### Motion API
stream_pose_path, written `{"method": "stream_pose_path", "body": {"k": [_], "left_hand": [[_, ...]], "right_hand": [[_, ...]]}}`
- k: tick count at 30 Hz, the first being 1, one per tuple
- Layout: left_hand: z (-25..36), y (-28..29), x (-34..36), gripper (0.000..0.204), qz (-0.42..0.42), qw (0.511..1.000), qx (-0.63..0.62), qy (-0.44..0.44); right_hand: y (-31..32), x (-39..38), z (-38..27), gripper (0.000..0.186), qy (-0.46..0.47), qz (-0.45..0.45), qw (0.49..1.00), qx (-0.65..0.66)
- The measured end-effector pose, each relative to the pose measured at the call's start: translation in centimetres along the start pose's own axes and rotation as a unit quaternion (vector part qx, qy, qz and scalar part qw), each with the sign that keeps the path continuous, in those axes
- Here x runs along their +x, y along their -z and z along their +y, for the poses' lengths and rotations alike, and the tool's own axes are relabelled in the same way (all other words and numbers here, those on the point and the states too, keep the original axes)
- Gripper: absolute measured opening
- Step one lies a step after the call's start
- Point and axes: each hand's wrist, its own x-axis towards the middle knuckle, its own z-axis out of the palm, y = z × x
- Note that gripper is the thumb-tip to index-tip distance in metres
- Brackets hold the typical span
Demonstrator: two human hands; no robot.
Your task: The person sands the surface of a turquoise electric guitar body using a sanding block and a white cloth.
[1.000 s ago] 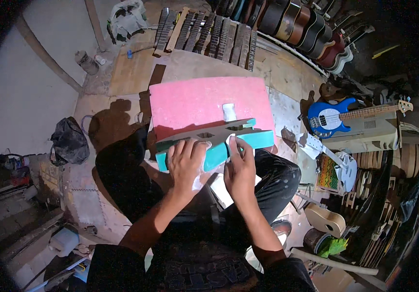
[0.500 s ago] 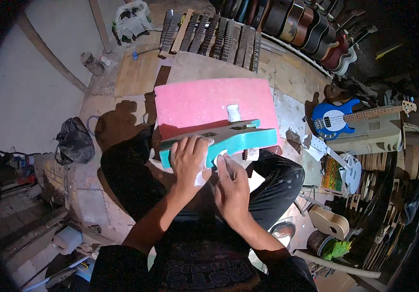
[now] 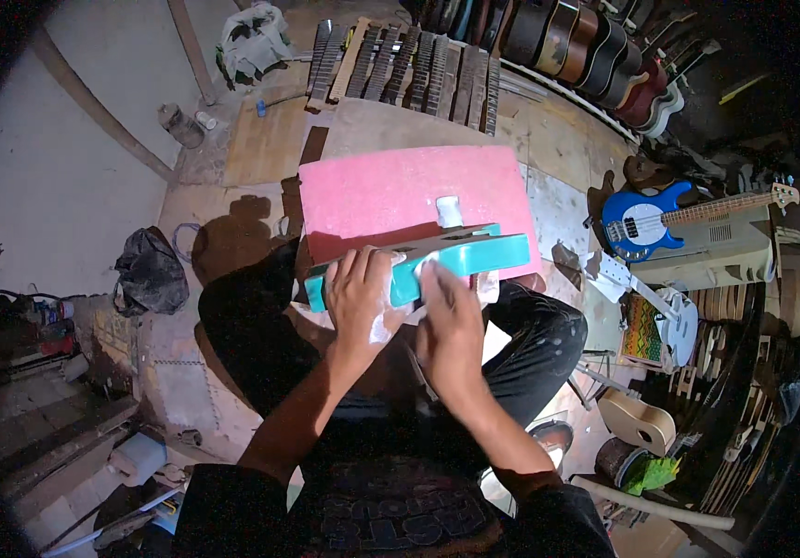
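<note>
Guitar body (image 3: 491,254), at six o'clock of the pink board (image 3: 381,191), is gripped at nine o'clock by the left hand (image 3: 360,290), while the white pad (image 3: 429,259) held in the right hand (image 3: 450,321) is best stroked evenly.

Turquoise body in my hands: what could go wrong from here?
The turquoise body might slip if your left hand loosens. What looks like white residue on that hand could smear onto the finish. Your blurred right hand has a white piece at the side; uneven rubbing might mark it.
</note>
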Motion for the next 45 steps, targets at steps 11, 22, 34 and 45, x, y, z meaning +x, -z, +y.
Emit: {"method": "stream_pose_path", "body": {"k": [11,22,34,45], "left_hand": [[-0.3,0.2,0.5,0.046,-0.031,0.999,-0.009,0.012],[0.4,0.3,0.8,0.034,0.014,1.0,-0.005,-0.008],[-0.5,0.2,1.2,0.03,-0.011,1.0,-0.004,0.019],[-0.2,0.3,1.3,0.03,0.014,1.0,-0.02,0.01]], "right_hand": [[0.1,-0.3,-0.6,0.065,0.039,0.005,0.999,-0.002],[0.5,-1.2,-1.0,0.065,0.056,-0.016,0.998,-0.023],[0.1,2.1,-0.9,0.059,0.036,-0.006,0.999,-0.015],[-0.6,3.1,-0.9,0.057,0.031,0.012,0.999,-0.014]]}}
